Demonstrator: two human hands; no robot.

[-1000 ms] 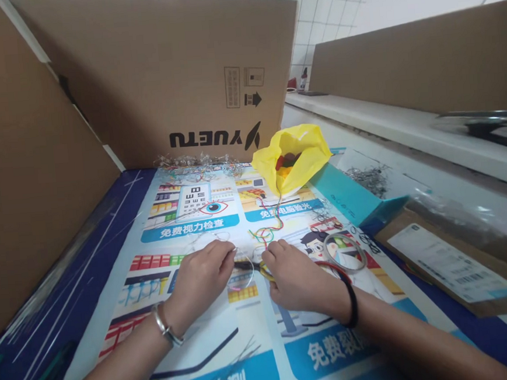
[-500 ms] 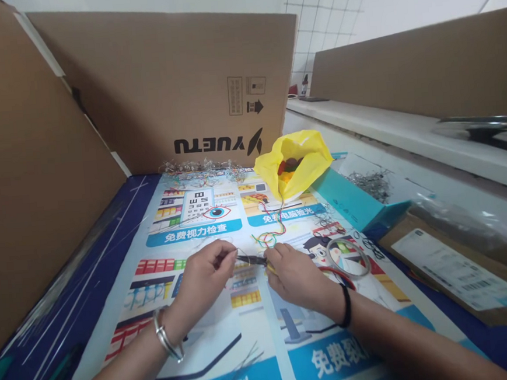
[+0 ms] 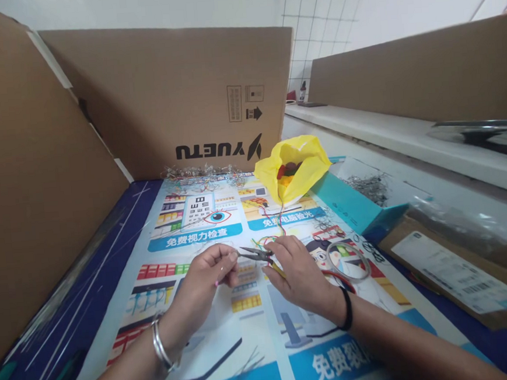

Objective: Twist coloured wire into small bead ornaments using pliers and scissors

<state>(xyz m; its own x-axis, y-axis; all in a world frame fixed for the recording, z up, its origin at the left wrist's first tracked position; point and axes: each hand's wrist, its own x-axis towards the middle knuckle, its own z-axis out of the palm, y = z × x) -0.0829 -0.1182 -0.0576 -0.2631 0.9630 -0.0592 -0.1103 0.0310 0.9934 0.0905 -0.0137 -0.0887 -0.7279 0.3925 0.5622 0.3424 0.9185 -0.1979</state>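
The long-nose pliers (image 3: 257,254) are in my right hand (image 3: 298,273), whose fingers wrap round the yellow and red handles. Their dark jaws stand apart and point left, the tips close to my left fingertips. My left hand (image 3: 211,280) pinches thumb against forefinger on what looks like a thin wire (image 3: 238,254), mostly hidden by the fingers. A small pink spot shows below those fingers; I cannot tell what it is. Just beyond the pliers, red and green threads (image 3: 281,226) trail from a yellow bag (image 3: 293,172).
A printed poster (image 3: 257,345) covers the table. A wire coil (image 3: 351,261) lies to the right, near a teal box (image 3: 346,203) and a labelled brown parcel (image 3: 457,273). Tangled wire scraps (image 3: 203,173) lie along the back before a cardboard panel (image 3: 167,91).
The pliers' jaws have gone from closed to open, and my right fingers have loosened on the handles. My left hand is still pinched, turned slightly. The view has tilted up a little.
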